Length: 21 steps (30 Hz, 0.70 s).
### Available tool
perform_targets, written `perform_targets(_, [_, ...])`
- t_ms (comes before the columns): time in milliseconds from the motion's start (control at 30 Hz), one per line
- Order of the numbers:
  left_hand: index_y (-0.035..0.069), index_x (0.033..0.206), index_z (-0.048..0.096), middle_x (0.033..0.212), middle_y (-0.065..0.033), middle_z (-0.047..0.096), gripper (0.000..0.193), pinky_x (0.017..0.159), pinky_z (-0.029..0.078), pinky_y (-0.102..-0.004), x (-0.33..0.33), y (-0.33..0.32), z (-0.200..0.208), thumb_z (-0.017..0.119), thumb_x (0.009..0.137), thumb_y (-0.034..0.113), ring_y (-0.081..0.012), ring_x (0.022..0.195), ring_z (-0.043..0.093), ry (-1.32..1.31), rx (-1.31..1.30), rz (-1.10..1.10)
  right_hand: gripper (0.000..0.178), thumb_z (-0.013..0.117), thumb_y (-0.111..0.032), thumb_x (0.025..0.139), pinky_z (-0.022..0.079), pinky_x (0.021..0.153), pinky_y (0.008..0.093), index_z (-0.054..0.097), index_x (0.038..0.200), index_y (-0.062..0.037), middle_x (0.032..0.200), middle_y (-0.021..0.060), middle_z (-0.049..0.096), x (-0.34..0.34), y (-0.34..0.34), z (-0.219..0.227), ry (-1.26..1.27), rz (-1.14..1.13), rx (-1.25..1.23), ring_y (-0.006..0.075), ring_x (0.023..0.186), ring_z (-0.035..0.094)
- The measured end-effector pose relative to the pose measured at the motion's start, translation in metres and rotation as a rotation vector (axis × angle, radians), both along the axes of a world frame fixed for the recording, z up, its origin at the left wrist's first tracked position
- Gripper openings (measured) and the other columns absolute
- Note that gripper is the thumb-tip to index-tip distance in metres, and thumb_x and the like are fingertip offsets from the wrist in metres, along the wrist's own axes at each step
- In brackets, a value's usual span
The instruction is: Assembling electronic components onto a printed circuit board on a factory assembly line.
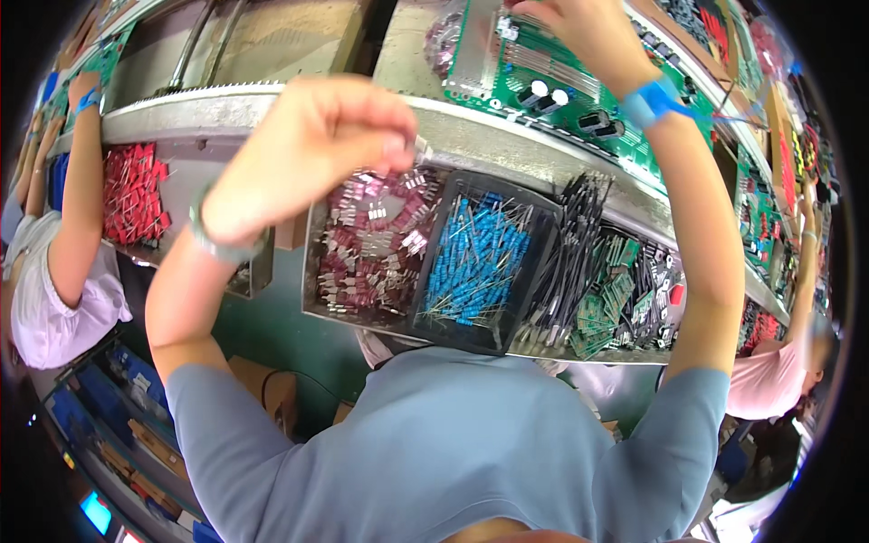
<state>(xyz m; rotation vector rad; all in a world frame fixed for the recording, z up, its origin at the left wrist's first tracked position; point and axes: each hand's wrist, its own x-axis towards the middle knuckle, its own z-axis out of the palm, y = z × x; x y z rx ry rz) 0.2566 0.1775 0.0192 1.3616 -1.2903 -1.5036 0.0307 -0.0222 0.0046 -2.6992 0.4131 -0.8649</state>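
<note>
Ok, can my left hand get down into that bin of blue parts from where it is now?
Probably yes. The left hand hovers above the neighbouring tray of pink parts, and the blue parts bin next to it lies open with nothing covering it.

Glossy green circuit board (579, 100), metal rail (489, 136)

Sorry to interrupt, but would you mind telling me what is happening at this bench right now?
A person is working at a bench lined with bins of small electronic parts. Their left hand is closed in a pinch above the bin of pink components, apparently holding a small part. Their right hand, with a blue wrist strap, reaches to the green circuit board on the line. Beside it sits a bin of blue components. Other people work on either side.
</note>
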Motion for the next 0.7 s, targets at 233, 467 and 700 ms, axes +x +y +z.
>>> perform_targets(233, [-0.002,0.108,0.064,0.096,-0.0066,0.068,0.022,0.079,0.052,-0.0236,0.009,-0.057,-0.011,0.064,0.087,0.004,-0.0123,0.087,0.066,0.05,-0.038,0.046,0.018,0.06,-0.01,0.08,0.052,0.061,0.0351,0.064,0.098,-0.007,0.079,0.0113,0.061,0.01,0.095,0.009,0.258,0.08,-0.159,0.0279,0.071,0.063])
perform_targets(467, [0.0,0.112,0.065,0.098,-0.0079,0.071,0.027,0.079,0.052,-0.0264,-0.017,-0.119,-0.036,0.064,0.085,0.004,-0.0133,0.084,0.066,-0.474,-0.556,-0.15,0.013,0.062,-0.01,0.07,0.056,0.058,0.0395,0.062,0.075,0.0026,0.079,0.0179,0.061,0.059,0.18,-0.031,0.353,0.395,0.125,0.0305,0.074,0.065])
perform_targets(700, [0.0,0.08,0.067,0.077,-0.016,0.064,0.009,0.073,0.05,-0.0399,-0.04,-0.132,-0.03,0.065,0.076,0.008,-0.033,0.079,0.062,-0.779,-0.964,-0.165,0.014,0.064,-0.007,0.068,0.057,0.06,0.0427,0.067,0.076,0.0038,0.085,0.0222,0.062,0.072,0.177,-0.033,0.571,0.494,0.231,0.0347,0.079,0.066])
